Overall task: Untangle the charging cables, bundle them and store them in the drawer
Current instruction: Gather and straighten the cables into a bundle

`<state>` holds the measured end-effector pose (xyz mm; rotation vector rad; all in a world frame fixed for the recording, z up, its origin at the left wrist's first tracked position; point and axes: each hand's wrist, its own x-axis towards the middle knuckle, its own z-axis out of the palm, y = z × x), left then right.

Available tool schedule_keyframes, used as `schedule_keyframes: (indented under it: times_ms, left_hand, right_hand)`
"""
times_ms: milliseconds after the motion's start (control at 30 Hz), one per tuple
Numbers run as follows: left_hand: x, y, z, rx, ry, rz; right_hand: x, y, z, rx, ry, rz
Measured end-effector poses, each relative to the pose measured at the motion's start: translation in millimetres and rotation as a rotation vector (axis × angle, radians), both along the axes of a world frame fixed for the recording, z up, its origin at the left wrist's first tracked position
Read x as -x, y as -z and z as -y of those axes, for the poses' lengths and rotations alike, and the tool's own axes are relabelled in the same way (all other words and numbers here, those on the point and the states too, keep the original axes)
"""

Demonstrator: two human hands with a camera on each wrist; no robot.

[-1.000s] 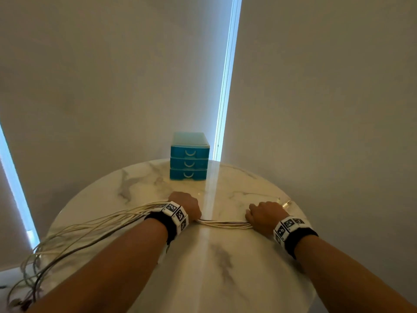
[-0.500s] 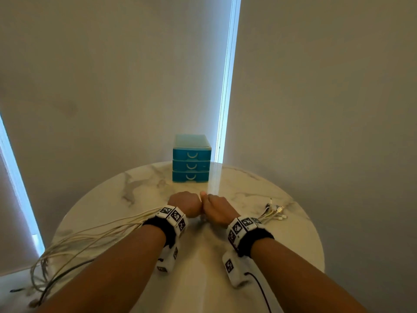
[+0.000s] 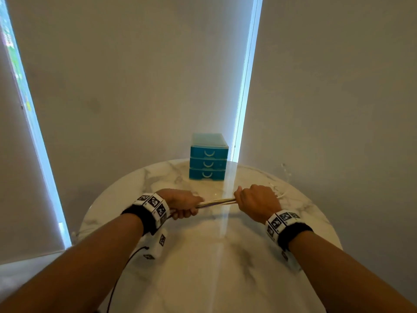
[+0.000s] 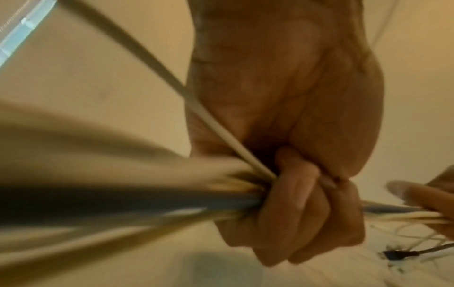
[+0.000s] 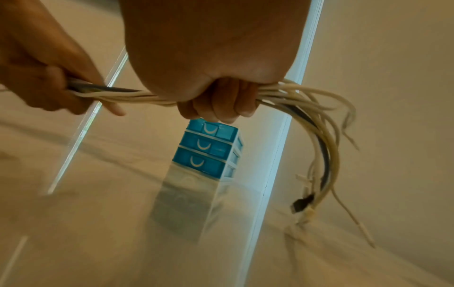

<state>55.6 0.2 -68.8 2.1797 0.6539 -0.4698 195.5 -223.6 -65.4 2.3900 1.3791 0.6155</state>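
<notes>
A bundle of white charging cables point(image 3: 217, 202) with one dark cable runs straight between my two fists above the round marble table point(image 3: 203, 279). My left hand point(image 3: 180, 203) grips one stretch of it, fingers curled round the cables point(image 4: 172, 205). My right hand point(image 3: 256, 202) grips the other stretch, and the loose ends with plugs point(image 5: 317, 139) hang down past it towards the table. A small blue three-drawer unit point(image 3: 208, 162) stands at the table's far edge behind the hands, all drawers closed. The cables' long left part is hidden under my left forearm.
Grey blinds hang close behind the table, with bright gaps at left point(image 3: 33, 123) and centre point(image 3: 246, 86). A black wire point(image 3: 121, 274) from my left wrist camera hangs over the near table edge. The table's right edge lies close to my right hand.
The hands met at the middle half a second ago and have now drawn apart, pulling the bundle taut and lifting it off the table. The cables trailing over the left edge are out of sight.
</notes>
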Motion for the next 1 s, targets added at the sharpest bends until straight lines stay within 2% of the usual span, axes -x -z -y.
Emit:
schedule_keyframes:
  times_ms: [133, 200, 300, 400, 467, 533, 600, 733, 833, 933, 1000]
  left_hand:
    - [39.6, -0.8, -38.8, 0.062, -0.019, -0.131]
    - [50.1, -16.1, -48.1, -0.064, -0.002, -0.119]
    - [51.4, -53.3, -50.7, -0.548, 0.018, -0.005]
    - [43.8, -89.9, -47.7, -1.086, -0.012, 0.296]
    - [36.5, -99.0, -37.8, -1.274, 0.029, 0.436]
    - [27.6, -85.3, -25.2, -1.285, 0.074, 0.457]
    - [17.1, -52.0, -15.5, -1.201, 0.1, 0.426]
    - [-3.7, 6.3, 0.0, -0.955, 0.205, 0.216]
    - [-13.7, 17.0, 12.5, -0.876, 0.26, 0.117]
    - [-15.7, 20.2, 11.2, -0.857, 0.207, 0.121]
    - [-15.3, 19.9, 7.6, -0.822, 0.163, 0.144]
  right_hand:
    - [-2.1, -6.4, 8.1, 0.022, 0.032, 0.038]
    - [1.6, -7.0, 4.9, 0.067, 0.004, 0.049]
    - [10.6, -13.0, -4.8, 0.09, -0.021, 0.038]
    - [12.5, -29.2, -15.7, 0.093, -0.032, 0.069]
    - [7.5, -37.6, -17.5, 0.097, -0.011, 0.11]
    - [1.8, -39.3, -10.1, 0.125, 0.022, 0.113]
    - [-7.3, -27.7, 4.5, 0.135, 0.066, 0.084]
    - [-23.0, 4.2, 32.8, 0.127, 0.117, -0.019]
    - [-24.7, 20.7, 40.7, 0.145, 0.18, -0.092]
    - [-31.0, 29.7, 43.2, 0.055, 0.248, -0.17]
    - [-33.9, 28.6, 44.4, 0.014, 0.232, -0.16]
